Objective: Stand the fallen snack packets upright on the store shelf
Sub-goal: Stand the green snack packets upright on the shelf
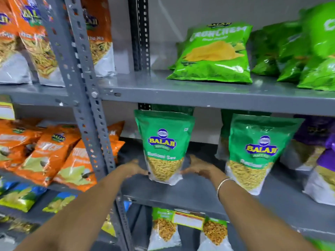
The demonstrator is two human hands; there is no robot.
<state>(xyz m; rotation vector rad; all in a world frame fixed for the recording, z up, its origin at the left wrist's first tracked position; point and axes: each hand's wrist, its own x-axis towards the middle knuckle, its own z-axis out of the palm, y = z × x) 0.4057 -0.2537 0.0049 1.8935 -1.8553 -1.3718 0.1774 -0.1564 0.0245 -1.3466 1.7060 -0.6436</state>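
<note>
A green Balaji Ratlami Sev packet (pixel 164 142) stands upright on the grey middle shelf (pixel 190 194), near its left end. My left hand (pixel 134 169) presses the packet's lower left side and my right hand (pixel 197 167), with a bangle on the wrist, presses its lower right side. Both hands are blurred. A second, identical green packet (pixel 257 151) stands upright to the right, with another one partly hidden behind it. On the upper shelf a green Crunchem bag (pixel 215 53) lies tilted back.
A perforated grey upright post (pixel 87 115) stands just left of my left arm. Orange packets (pixel 47 151) lie slanted on the neighbouring rack. Purple packets (pixel 311 138) stand at the right. More green bags (pixel 290 51) crowd the upper right. Packets (pixel 164 230) stand on the shelf below.
</note>
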